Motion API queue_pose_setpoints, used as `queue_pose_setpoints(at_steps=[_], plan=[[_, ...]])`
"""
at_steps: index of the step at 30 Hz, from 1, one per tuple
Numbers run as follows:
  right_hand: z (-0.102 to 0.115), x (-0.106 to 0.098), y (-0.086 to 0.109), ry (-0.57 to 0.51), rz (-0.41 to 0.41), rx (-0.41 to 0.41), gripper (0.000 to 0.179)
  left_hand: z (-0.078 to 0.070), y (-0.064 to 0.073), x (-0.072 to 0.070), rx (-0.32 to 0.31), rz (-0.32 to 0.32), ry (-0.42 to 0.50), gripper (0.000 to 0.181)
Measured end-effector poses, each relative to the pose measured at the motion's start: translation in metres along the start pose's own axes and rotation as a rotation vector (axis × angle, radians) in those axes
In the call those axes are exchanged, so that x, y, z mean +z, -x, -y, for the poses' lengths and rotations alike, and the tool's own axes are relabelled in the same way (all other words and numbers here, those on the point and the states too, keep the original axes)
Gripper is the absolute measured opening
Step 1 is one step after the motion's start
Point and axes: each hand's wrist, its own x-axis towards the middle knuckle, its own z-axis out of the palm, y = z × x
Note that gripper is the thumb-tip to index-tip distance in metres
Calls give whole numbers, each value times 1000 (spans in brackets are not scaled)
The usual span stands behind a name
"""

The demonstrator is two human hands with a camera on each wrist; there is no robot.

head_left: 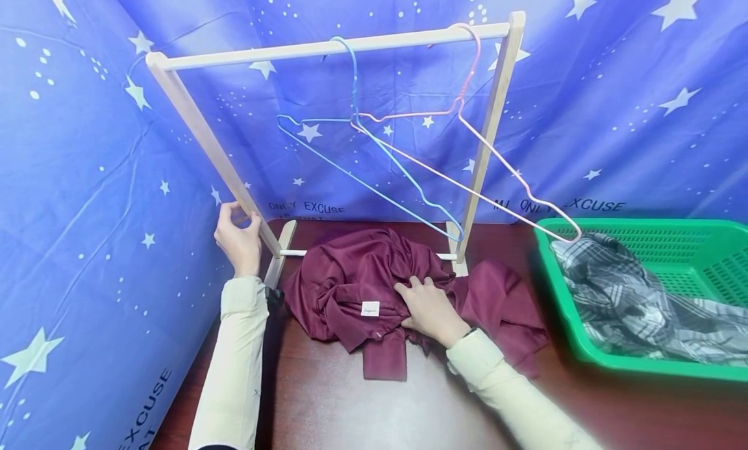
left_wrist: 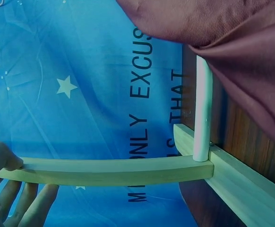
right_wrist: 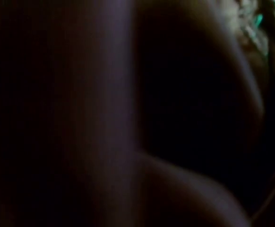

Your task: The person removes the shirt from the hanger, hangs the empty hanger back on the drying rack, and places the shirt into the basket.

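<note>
A maroon shirt [head_left: 350, 275] with a collar and a white label lies bunched on the table, under the wooden clothes rack [head_left: 201, 125]. My right hand [head_left: 429, 310] is on the shirt beside the collar, fingers bent, gripping the cloth. The right wrist view is mostly dark and blurred. At the rack's left post my left hand [head_left: 239, 239] pinches the wood between thumb and fingers. In the left wrist view the thumb is on one side of that post [left_wrist: 114, 171], the other fingers on the opposite side.
A blue hanger [head_left: 386, 200] and a pink hanger [head_left: 497, 148] hang from the top bar. On the right a green basket [head_left: 648, 365] holds a grey plaid garment [head_left: 637, 307]. Blue star-printed cloth [head_left: 76, 210] stands behind and to the left.
</note>
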Motion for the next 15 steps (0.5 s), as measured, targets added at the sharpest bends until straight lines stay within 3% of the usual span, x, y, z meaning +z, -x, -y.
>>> queue_pose_setpoints(at_steps=[8,15], plan=[[-3,1,1,33,-60,-44,47,1,0,0,15,-1,12,22],[-8,-8,6,-42,-61,-35,53,2,-1,0,8,2,-1,22]])
